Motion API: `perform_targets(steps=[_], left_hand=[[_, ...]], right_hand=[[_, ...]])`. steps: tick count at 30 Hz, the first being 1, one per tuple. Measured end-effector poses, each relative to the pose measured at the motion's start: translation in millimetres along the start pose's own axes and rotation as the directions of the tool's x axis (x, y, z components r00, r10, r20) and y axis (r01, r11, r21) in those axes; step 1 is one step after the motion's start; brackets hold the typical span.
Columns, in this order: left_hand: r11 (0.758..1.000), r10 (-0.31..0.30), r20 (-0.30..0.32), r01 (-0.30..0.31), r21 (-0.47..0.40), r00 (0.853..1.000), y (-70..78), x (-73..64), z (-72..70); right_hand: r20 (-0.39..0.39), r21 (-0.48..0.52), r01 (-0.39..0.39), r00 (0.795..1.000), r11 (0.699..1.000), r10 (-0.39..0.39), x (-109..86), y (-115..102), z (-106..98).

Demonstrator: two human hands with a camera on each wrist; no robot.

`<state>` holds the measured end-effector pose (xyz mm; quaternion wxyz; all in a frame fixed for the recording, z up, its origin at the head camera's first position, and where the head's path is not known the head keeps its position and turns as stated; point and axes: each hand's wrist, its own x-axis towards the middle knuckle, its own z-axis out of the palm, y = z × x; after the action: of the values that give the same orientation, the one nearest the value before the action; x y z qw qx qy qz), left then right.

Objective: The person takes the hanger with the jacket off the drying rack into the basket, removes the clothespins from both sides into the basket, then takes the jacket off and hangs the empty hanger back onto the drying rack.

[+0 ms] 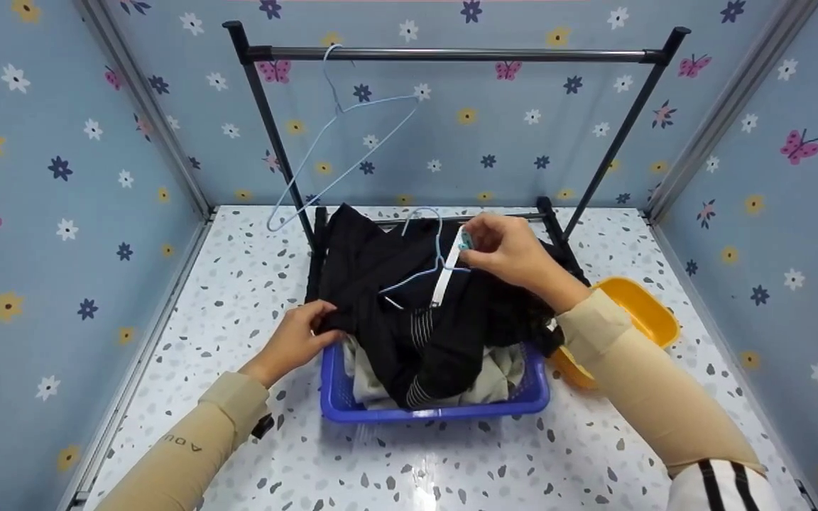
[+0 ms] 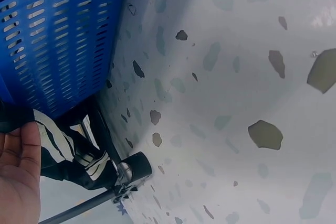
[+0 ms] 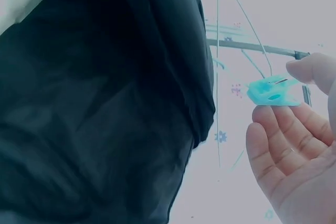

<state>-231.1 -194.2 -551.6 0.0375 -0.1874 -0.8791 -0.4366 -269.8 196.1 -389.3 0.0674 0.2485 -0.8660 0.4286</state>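
A black garment [image 1: 451,355] with thin white stripes lies heaped over a blue-purple plastic basket [image 1: 437,414]. My left hand [image 1: 299,341] grips its left edge; the left wrist view shows fingers [image 2: 30,142] curled at striped black cloth [image 2: 58,145]. Above the garment, my right hand [image 1: 512,252] pinches a teal clothespin [image 3: 273,90] between thumb and fingers. A white strip [image 1: 448,273] runs from beside that hand down to the garment. One light blue wire hanger [image 1: 439,241] rises out of the cloth with its hook upward, its lower part partly hidden.
A black clothes rack [image 1: 459,54] stands behind, with another blue hanger [image 1: 341,110] hooked on the left of its rail. Pale clothes [image 1: 501,372] lie in the basket. A yellow container [image 1: 640,309] sits right of it, partly behind my right forearm.
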Motion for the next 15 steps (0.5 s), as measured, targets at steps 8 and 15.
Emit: perform_targets(steps=[8,15], left_hand=[[1.0,-0.014,0.013,0.014,0.003,1.0,0.5,0.2,0.8],[1.0,-0.014,0.014,0.014,0.015,1.0,1.1,-0.7,-0.3]], right_hand=[[-0.049,-0.022,-0.057,0.997,0.998,0.056,-12.2,20,-20],[-0.071,-0.021,-0.121,0.99,0.992,0.119,-23.0,34,-35]])
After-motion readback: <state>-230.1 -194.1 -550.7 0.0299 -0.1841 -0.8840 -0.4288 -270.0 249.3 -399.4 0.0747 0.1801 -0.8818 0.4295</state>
